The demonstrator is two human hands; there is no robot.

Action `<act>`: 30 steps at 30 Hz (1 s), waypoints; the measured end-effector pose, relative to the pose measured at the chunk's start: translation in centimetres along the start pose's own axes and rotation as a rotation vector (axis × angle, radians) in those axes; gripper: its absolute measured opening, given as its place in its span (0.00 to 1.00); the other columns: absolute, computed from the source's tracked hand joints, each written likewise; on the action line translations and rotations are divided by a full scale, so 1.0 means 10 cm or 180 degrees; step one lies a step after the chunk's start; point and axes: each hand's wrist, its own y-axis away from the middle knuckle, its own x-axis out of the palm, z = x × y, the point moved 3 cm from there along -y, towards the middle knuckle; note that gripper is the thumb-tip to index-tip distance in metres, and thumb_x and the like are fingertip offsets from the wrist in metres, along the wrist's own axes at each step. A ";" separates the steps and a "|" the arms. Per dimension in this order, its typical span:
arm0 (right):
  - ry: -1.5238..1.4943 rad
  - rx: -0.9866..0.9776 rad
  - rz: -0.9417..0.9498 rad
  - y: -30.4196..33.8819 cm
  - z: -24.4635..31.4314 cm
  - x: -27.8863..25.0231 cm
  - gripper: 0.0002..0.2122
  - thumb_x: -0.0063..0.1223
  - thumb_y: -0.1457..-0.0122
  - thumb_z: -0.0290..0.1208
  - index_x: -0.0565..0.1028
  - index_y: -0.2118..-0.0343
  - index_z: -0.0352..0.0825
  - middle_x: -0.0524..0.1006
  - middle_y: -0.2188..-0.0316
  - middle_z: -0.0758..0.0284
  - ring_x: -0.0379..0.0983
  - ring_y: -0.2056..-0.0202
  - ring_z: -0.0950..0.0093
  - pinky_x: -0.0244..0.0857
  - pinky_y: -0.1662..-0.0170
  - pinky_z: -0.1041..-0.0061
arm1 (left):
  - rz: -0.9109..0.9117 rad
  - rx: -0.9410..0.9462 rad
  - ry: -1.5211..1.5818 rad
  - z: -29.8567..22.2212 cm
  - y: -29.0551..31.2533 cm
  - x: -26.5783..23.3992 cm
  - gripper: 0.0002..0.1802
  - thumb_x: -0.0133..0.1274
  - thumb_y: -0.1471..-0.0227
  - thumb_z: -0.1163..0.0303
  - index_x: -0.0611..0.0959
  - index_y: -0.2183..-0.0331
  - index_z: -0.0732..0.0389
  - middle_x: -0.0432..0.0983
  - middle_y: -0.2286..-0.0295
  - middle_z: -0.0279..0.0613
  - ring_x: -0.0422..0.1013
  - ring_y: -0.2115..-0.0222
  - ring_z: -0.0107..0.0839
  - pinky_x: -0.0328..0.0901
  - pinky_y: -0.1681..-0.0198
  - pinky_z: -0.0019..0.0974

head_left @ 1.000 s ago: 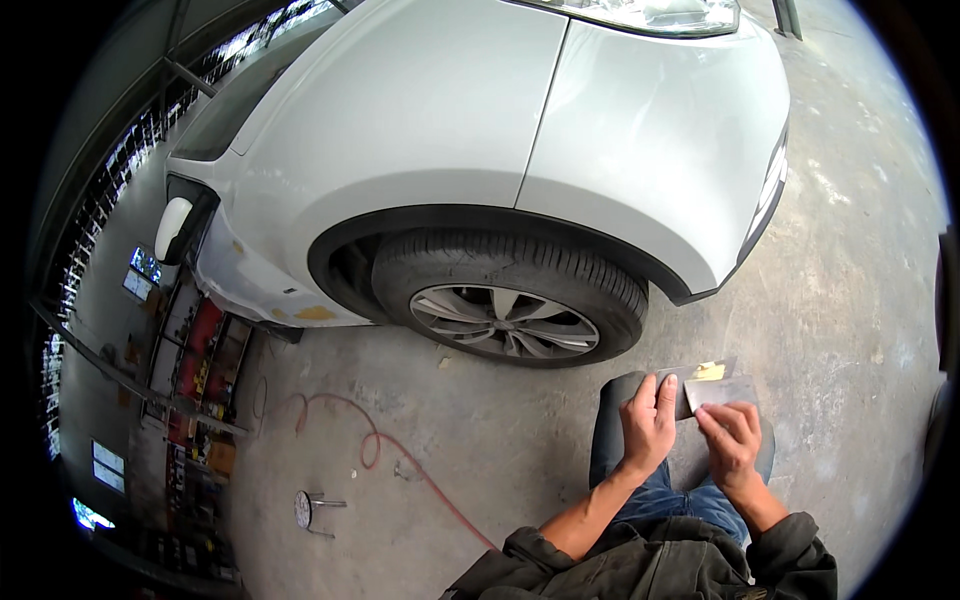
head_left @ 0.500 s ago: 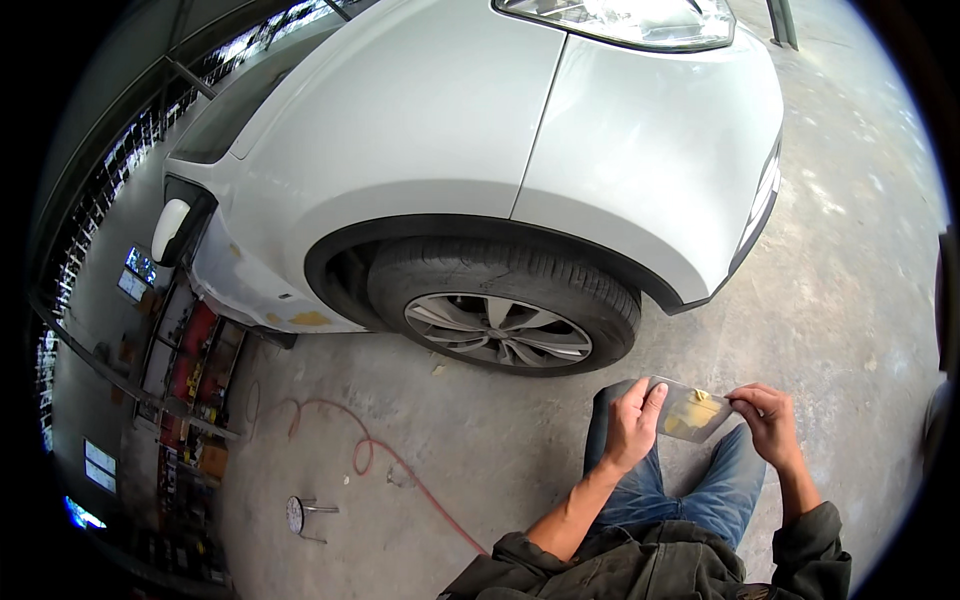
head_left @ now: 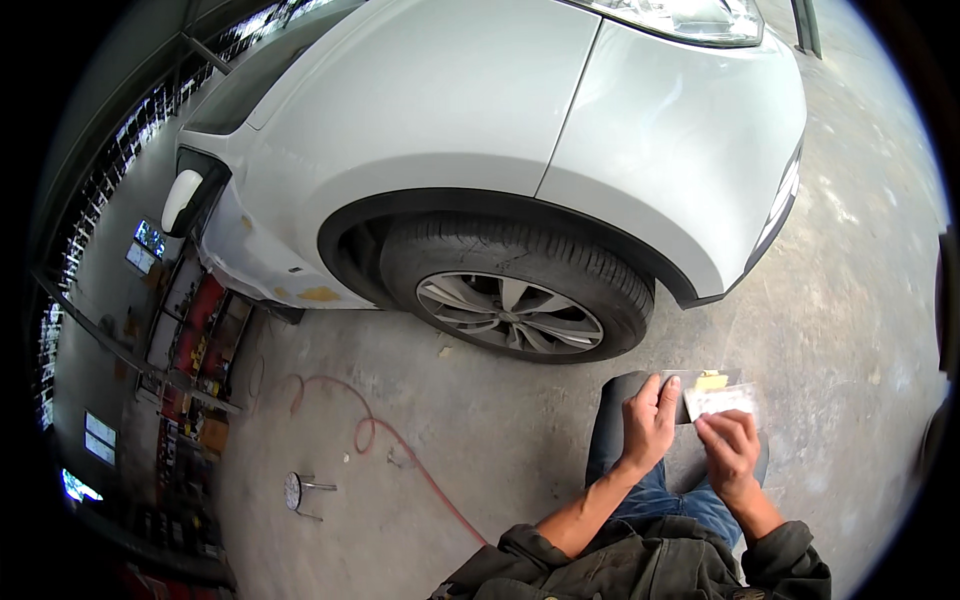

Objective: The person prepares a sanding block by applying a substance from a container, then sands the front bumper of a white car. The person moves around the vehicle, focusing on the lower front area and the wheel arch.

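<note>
My left hand (head_left: 650, 425) grips the left edge of a thin grey plate (head_left: 684, 385), thumb on top, above my knees. A lump of yellow putty (head_left: 711, 382) sits near the plate's far edge. Pinched in my right hand (head_left: 733, 452) is a flat, pale spreader (head_left: 722, 402), smeared by motion. It lies over the plate just nearer than the putty and hides part of it; whether it touches the plate I cannot tell.
Ahead stands a white car (head_left: 430, 90) with its front wheel (head_left: 510, 310) close by. Yellowish putty patches (head_left: 320, 294) mark its lower door. A red hose (head_left: 400, 462) curls over the concrete floor, near a small round stool (head_left: 293, 491). Shelves (head_left: 200, 335) stand at the left.
My right hand has moved left and nearer to me, bringing the pale spreader across the plate. The yellow smear seen on the plate before is now mostly covered. The view has shifted slightly.
</note>
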 end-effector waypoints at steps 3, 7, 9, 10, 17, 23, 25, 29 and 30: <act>-0.0051 -0.0141 -0.0020 0.05 0.01 0.00 0.14 0.58 0.59 0.19 0.80 0.66 0.33 0.78 0.68 0.64 0.73 0.68 0.66 0.69 0.65 0.70 | -0.0134 -0.0081 -0.0010 0.10 0.01 -0.08 0.16 0.49 0.38 0.65 0.73 0.72 0.67 0.70 0.82 0.49 0.62 0.80 0.20 0.60 0.77 0.34; -0.0029 0.0064 -0.0073 0.03 0.01 0.06 0.15 0.58 0.59 0.18 0.80 0.65 0.33 0.78 0.67 0.64 0.73 0.68 0.66 0.69 0.65 0.70 | -0.0156 0.0243 0.0126 -0.04 -0.02 0.02 0.15 0.48 0.38 0.66 0.72 0.74 0.66 0.70 0.82 0.42 0.61 0.79 0.20 0.59 0.77 0.32; -0.0144 -0.0010 0.0155 -0.01 -0.04 -0.05 0.14 0.59 0.60 0.19 0.80 0.65 0.33 0.78 0.69 0.65 0.73 0.69 0.65 0.68 0.66 0.70 | -0.0220 -0.0227 0.0474 0.22 -0.08 0.02 0.19 0.48 0.38 0.66 0.68 0.79 0.63 0.58 0.87 0.36 0.54 0.83 0.18 0.52 0.82 0.33; -0.0013 0.0113 -0.0084 -0.04 -0.16 -0.14 0.13 0.59 0.58 0.18 0.80 0.66 0.33 0.78 0.69 0.65 0.73 0.69 0.65 0.68 0.66 0.70 | -0.0329 -0.0081 0.0770 0.07 -0.11 0.03 0.19 0.48 0.38 0.66 0.67 0.79 0.62 0.59 0.85 0.29 0.53 0.81 0.17 0.52 0.82 0.31; -0.3285 0.2348 0.0006 -0.30 -0.68 -0.44 0.09 0.55 0.40 0.25 0.80 0.57 0.32 0.81 0.62 0.66 0.75 0.62 0.80 0.69 0.59 0.79 | 0.0718 -0.0253 0.1279 -0.08 -0.03 0.03 0.11 0.48 0.38 0.69 0.77 0.70 0.65 0.74 0.73 0.30 0.63 0.72 0.17 0.61 0.67 0.24; -0.1586 0.1373 0.1180 -0.10 -0.82 -0.43 0.10 0.56 0.43 0.25 0.80 0.58 0.33 0.81 0.65 0.64 0.78 0.65 0.72 0.71 0.61 0.76 | 0.0582 -0.0296 0.1066 -0.05 -0.06 -0.07 0.10 0.46 0.38 0.70 0.76 0.69 0.66 0.74 0.72 0.31 0.65 0.72 0.17 0.62 0.64 0.23; -0.0221 0.0483 0.0772 -0.12 -0.66 -0.37 0.13 0.56 0.49 0.24 0.79 0.58 0.35 0.79 0.62 0.66 0.77 0.63 0.70 0.71 0.62 0.74 | 0.0373 -0.0115 0.0711 -0.03 -0.06 -0.10 0.11 0.46 0.38 0.70 0.76 0.70 0.67 0.73 0.75 0.31 0.63 0.74 0.18 0.61 0.68 0.25; 0.0167 -0.0242 0.0135 -0.03 -0.25 -0.18 0.18 0.54 0.54 0.25 0.78 0.56 0.33 0.77 0.58 0.67 0.75 0.60 0.72 0.70 0.62 0.74 | 0.0180 -0.0071 0.0504 -0.15 -0.05 -0.02 0.12 0.45 0.37 0.70 0.76 0.70 0.68 0.73 0.74 0.32 0.64 0.73 0.18 0.61 0.68 0.25; 0.0065 -0.0210 0.0165 0.06 -0.22 -0.13 0.18 0.54 0.54 0.25 0.78 0.56 0.34 0.77 0.58 0.67 0.75 0.61 0.72 0.69 0.62 0.74 | 0.0186 -0.0126 0.0504 -0.17 -0.04 -0.03 0.11 0.45 0.37 0.71 0.76 0.68 0.68 0.74 0.72 0.32 0.65 0.71 0.18 0.62 0.65 0.24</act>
